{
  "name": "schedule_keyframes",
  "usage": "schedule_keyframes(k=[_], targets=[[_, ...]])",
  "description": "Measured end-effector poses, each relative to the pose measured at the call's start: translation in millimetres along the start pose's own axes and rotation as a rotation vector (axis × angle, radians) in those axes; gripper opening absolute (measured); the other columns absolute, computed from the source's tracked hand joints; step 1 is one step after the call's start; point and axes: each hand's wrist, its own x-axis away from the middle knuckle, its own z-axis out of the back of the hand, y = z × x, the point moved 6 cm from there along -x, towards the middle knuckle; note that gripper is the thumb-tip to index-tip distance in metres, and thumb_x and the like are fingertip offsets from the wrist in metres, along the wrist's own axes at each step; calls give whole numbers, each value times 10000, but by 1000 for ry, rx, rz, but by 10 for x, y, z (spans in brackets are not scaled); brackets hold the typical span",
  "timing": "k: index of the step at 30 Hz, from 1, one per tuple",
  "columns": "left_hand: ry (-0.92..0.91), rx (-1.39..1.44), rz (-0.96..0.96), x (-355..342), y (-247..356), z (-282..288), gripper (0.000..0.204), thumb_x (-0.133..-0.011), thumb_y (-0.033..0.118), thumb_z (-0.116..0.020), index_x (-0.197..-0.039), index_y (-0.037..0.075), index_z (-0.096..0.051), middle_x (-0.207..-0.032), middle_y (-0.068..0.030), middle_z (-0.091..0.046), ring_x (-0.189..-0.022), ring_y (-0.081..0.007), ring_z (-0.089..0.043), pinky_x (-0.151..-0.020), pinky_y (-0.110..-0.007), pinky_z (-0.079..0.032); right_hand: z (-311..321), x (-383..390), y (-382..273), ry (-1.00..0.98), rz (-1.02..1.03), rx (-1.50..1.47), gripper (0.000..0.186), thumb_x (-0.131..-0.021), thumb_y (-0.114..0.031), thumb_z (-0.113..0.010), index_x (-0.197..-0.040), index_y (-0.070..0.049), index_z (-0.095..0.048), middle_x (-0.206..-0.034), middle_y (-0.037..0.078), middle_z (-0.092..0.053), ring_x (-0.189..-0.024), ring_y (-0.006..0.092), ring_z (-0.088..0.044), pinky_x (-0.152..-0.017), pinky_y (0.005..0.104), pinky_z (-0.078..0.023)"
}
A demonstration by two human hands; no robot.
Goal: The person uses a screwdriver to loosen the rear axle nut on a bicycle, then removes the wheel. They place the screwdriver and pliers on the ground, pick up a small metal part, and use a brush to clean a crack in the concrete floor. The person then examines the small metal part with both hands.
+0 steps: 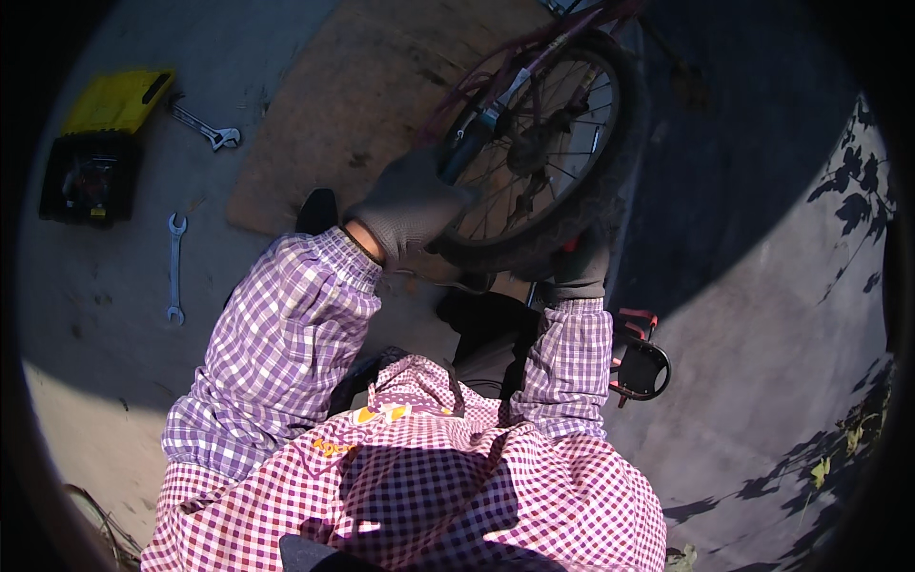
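A bicycle wheel with a black tyre [624, 95] stands before me, joined to a purple frame [543, 55]. My left hand [410, 205], in a grey glove, is at the wheel's left side, its fingers closed around a dark cylindrical piece [463, 153] with a teal end. What this piece is I cannot make out. By the lower right of the tyre is my right hand [583, 265], also gloved. Its fingers look curled, partly lost in shadow, and a small red part shows beside them. The thing in that hand is too dark to name.
A brown board [324, 124] lies under the bicycle. To the left are an adjustable wrench [205, 126], a double-ended spanner [174, 269] and an open black tool case [91, 181] with a yellow lid [116, 100]. A black ring-shaped item with red parts [640, 370] sits right of my arm.
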Motion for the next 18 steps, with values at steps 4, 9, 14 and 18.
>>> schedule_keyframes(k=[4,9,14,18], targets=[[-194,67,30,121,-76,-1272,382,-855,177,-760,-1175,-12,-673,-985,-89,-712,-855,-155,-653,-765,-313,-525,283,771,1330,-17,-809,-913,391,-1014,-332,-620,-1253,-23,-631,-972,103,-699,-702,156,-647,-571,285,-525],[-241,224,-11,215,-708,-2092,557,-856,217,-830,-1318,3,-605,-1022,-79,-711,-894,-129,-663,-781,-273,-548,-83,1454,2454,86,-1005,-1213,396,-1022,-289,-605,-1268,22,-606,-935,132,-709,-679,152,-641,-541,260,-508],[-416,313,81,305,-1038,-2355,532,-919,127,-747,-1399,37,-538,-907,1,-650,-727,-56,-543,-664,-220,-468,-338,1330,2537,136,-994,-1228,353,-1012,-241,-641,-1271,-3,-612,-952,135,-700,-722,159,-667,-566,258,-545],[-422,299,352,614,-1496,-2890,400,-904,221,-769,-1201,33,-578,-825,-27,-658,-682,-92,-592,-611,-261,-494,-137,1361,2230,81,-947,-1278,395,-998,-259,-686,-1306,-27,-599,-955,123,-690,-736,152,-660,-582,258,-546]])
